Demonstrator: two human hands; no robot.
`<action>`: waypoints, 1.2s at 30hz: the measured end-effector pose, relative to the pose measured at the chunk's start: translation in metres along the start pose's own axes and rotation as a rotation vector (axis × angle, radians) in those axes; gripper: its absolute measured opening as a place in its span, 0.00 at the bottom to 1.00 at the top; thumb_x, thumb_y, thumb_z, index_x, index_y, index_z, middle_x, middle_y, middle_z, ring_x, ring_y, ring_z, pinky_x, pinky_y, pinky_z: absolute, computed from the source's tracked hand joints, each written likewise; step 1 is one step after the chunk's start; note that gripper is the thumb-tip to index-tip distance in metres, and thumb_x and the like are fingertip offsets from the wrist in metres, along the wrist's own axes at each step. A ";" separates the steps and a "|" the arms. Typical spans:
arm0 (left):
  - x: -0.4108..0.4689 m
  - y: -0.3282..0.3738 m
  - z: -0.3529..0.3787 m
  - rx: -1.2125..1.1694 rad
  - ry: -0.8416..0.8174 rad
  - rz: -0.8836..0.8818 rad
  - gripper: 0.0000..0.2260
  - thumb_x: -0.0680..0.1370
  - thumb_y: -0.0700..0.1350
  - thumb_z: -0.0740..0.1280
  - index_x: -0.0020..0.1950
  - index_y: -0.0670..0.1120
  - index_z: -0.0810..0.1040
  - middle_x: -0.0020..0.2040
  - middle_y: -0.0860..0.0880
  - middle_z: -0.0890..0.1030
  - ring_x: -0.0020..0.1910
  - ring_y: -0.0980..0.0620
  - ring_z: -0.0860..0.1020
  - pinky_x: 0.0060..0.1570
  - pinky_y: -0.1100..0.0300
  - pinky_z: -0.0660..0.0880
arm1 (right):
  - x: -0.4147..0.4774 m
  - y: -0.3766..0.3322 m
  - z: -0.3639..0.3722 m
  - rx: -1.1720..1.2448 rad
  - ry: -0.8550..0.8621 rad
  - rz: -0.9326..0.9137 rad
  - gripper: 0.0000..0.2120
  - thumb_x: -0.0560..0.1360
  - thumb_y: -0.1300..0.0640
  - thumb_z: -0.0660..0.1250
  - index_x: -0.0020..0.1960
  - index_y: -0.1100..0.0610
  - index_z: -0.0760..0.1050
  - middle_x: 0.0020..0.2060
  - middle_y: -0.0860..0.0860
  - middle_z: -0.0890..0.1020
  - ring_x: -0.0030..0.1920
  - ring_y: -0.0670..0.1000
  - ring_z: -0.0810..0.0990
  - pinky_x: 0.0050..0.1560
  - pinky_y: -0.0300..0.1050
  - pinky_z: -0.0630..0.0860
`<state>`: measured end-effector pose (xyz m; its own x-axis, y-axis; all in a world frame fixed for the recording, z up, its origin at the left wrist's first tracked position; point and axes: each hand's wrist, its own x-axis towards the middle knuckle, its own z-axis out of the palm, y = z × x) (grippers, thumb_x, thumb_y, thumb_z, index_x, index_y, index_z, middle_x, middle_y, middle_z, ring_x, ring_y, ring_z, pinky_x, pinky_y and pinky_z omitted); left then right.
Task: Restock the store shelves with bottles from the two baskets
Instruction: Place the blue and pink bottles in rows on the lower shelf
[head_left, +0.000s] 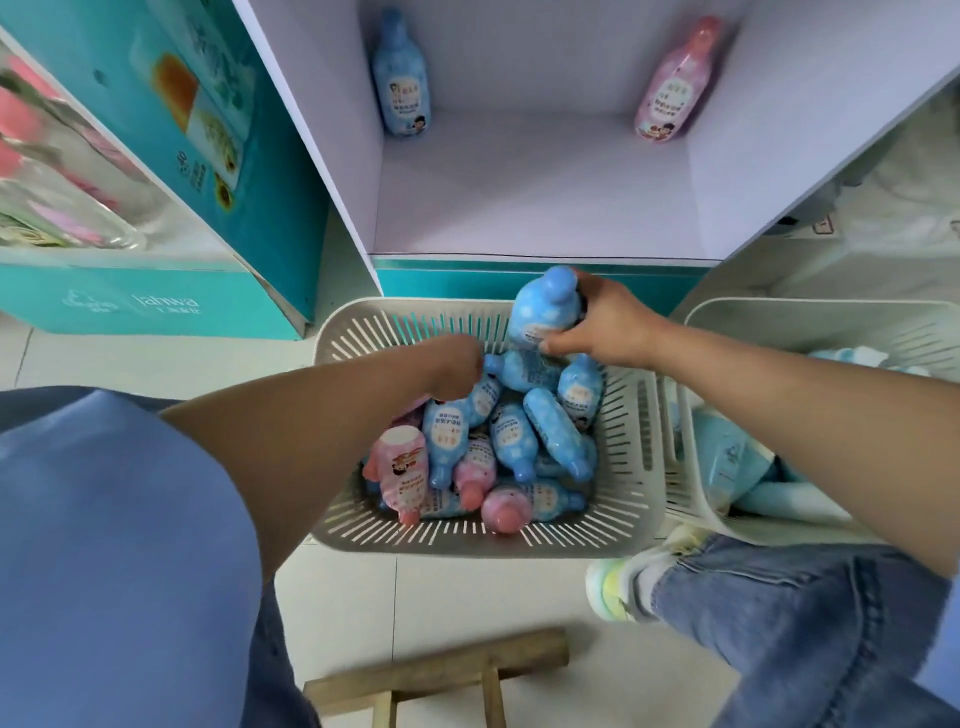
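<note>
A white slotted basket (631, 467) on the floor holds several blue and pink bottles in a heap. My right hand (605, 327) grips a blue bottle (543, 309) and holds it above the basket's far rim. My left hand (454, 364) reaches down into the heap with its fingers curled among the bottles; what it holds is hidden. A second white basket (810, 317) at the right holds pale blue bottles. On the white shelf (519, 208) behind stand one blue bottle (401, 78) at the back left and one pink bottle (678, 83) at the back right.
A teal display stand (208, 130) with pink goods stands at the left. A wooden stool (441, 670) sits near my legs at the bottom. My right foot in a light shoe (618, 582) rests beside the first basket.
</note>
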<state>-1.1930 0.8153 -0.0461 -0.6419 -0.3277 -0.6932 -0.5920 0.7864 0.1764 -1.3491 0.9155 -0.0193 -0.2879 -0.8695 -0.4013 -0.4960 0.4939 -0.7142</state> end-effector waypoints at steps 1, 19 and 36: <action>0.000 0.010 0.005 0.002 -0.024 0.043 0.16 0.77 0.35 0.60 0.63 0.39 0.76 0.62 0.41 0.77 0.61 0.42 0.75 0.59 0.55 0.71 | -0.002 -0.002 -0.001 0.011 0.015 -0.003 0.27 0.67 0.61 0.75 0.63 0.54 0.72 0.49 0.47 0.76 0.51 0.48 0.75 0.51 0.38 0.69; 0.081 0.092 0.087 0.491 -0.011 0.473 0.23 0.79 0.44 0.60 0.75 0.48 0.63 0.73 0.46 0.63 0.72 0.42 0.61 0.67 0.45 0.64 | -0.014 0.031 -0.027 0.238 0.096 0.044 0.23 0.66 0.63 0.76 0.54 0.49 0.70 0.49 0.48 0.79 0.53 0.51 0.79 0.56 0.45 0.77; 0.011 0.064 -0.018 -0.302 -0.063 0.234 0.23 0.72 0.45 0.73 0.65 0.44 0.71 0.58 0.46 0.77 0.53 0.47 0.76 0.54 0.55 0.73 | -0.027 -0.005 -0.062 0.435 0.301 0.061 0.23 0.64 0.64 0.77 0.54 0.52 0.72 0.43 0.44 0.79 0.44 0.44 0.78 0.48 0.35 0.76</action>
<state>-1.2471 0.8523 -0.0300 -0.7509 -0.1177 -0.6498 -0.5561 0.6434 0.5261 -1.3898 0.9369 0.0305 -0.5595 -0.7673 -0.3134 -0.1035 0.4398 -0.8921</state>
